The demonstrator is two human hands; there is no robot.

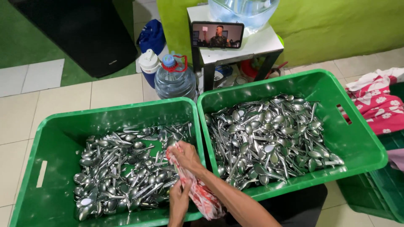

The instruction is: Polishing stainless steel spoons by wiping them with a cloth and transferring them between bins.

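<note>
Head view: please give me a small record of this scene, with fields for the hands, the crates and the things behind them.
left hand: grips the lower part of the red-and-white cloth
right hand: closed on the cloth's upper end, above the left crate
left crate: green, holds metal spoons
right crate: green, fuller heap of spoons
behind: water bottle, phone on a small table

Two crates are set side by side on the floor, the left crate (54, 138) touching the right crate (357, 138), spoons (269, 138) heaped in each. Behind them a water bottle (175, 80) is stood beside a small table (261, 44), a phone (217, 35) propped on it.
</note>
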